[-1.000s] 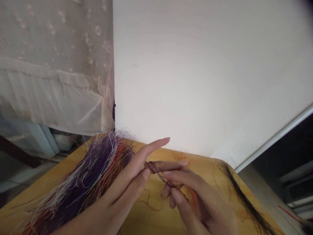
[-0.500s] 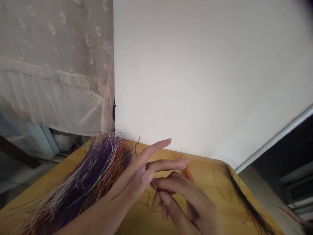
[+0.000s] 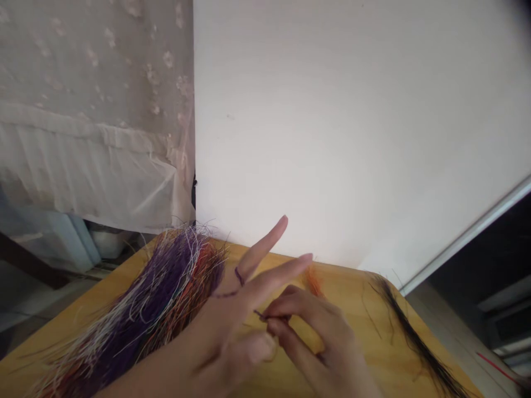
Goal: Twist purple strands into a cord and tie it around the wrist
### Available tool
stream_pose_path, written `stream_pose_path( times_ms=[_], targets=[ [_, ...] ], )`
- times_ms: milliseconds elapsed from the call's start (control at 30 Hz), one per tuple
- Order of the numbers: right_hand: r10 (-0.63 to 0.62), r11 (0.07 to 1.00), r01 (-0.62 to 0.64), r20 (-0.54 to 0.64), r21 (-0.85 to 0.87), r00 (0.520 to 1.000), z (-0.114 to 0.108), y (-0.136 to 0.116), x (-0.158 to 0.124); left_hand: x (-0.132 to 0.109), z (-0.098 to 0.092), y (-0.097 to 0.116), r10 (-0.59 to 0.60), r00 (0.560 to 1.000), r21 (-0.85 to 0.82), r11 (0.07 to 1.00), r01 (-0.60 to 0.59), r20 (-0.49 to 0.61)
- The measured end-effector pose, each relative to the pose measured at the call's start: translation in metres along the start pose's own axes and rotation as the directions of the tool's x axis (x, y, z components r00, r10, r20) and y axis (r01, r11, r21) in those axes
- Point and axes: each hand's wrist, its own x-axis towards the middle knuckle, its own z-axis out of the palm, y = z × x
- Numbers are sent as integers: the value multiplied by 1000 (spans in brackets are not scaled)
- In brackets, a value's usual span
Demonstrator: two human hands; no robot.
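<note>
- On my feed the dark purple cord (image 3: pixel 238 276) is thin and twisted, looped around the base of the left index finger (image 3: pixel 265 243), with a short tail across the back of the left hand (image 3: pixel 219 342).
- A short dark end sits in the right hand (image 3: pixel 315 331), pinched by the right fingertips (image 3: pixel 271 318), with its long axis running roughly sideways toward the left hand.
- I can't tell if loop and pinched end are one piece; the left fingers block the stretch between.
- Right hand is nearer the pinched end, left carries the loop.
- Left hand not clamped: index and middle fingers spread in a V, other fingers curled low.
- Hands close together, right one just below the left middle finger (image 3: pixel 282 282); can't tell if they touch.
- Cord is above the wooden tabletop (image 3: pixel 365 315), not lying on it.
- Bundle of purple, white and orange fibres (image 3: pixel 166 293) lies just left of the left hand, long axis diagonal.
- Orange tuft (image 3: pixel 314 282) just beyond the right hand; black fibre bundle (image 3: pixel 415 342) well off right.
- Behind: white panel (image 3: pixel 332 138), sheer curtain (image 3: pixel 95 110).
</note>
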Motion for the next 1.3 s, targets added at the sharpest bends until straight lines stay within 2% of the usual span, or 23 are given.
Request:
stream_pose_path(
  times_ms=[33,67,133,167,200,267,333,400,467,567,633,733,767,800,900,967,1033,1167,1300],
  targets=[
    [-28,999,29,21,-37,999,1,1,0,0,-1,-2,54,999,179,982,-53,3],
    [-59,995,62,42,-81,997,3,3,1,1,-2,-5,130,991,356,926,-126,12],
    [-79,983,92,80,-161,994,4,8,2,5,-3,-14,257,965,645,728,-232,56],
    [-61,981,77,91,-181,994,4,11,3,6,-4,-18,287,954,734,630,-253,82],
    [-25,983,44,108,-178,994,3,14,4,8,-4,-22,293,951,777,573,-259,100],
    [80,992,-62,168,-109,982,-1,20,6,10,-5,-27,282,950,810,520,-270,135],
    [172,985,-175,254,-10,952,-5,24,6,11,-7,-28,267,950,825,493,-278,160],
    [217,962,-258,320,91,922,-9,28,7,10,-8,-27,263,951,831,482,-277,164],
    [218,944,-288,346,163,912,-11,31,8,9,-8,-25,253,954,827,494,-269,160],
    [245,950,-297,347,103,905,-12,36,11,9,-5,-26,223,960,803,534,-264,167],
    [260,964,-265,259,-16,930,-12,38,13,9,-1,-29,206,964,802,539,-257,170],
    [147,974,-157,-74,-162,986,-12,37,12,11,6,-32,196,972,834,508,-214,129],
    [73,973,-104,-152,-205,986,-12,35,11,11,9,-33,194,975,847,494,-194,111],
    [-3,968,-43,-182,-247,983,-10,32,9,10,12,-34,188,977,862,476,-177,97],
    [-193,924,152,-84,-350,978,0,23,4,7,22,-38,145,982,896,411,-170,120],
    [-268,897,232,-44,-376,962,9,20,3,4,29,-41,122,978,900,385,-204,170],
    [-305,889,268,-45,-372,951,16,18,4,1,35,-43,123,972,895,382,-231,199],
    [-392,841,327,-69,-431,918,23,16,5,-4,44,-47,173,971,901,376,-218,164],
    [-477,756,431,36,-493,878,22,13,2,-5,48,-51,148,976,914,351,-203,160]
  ],
)
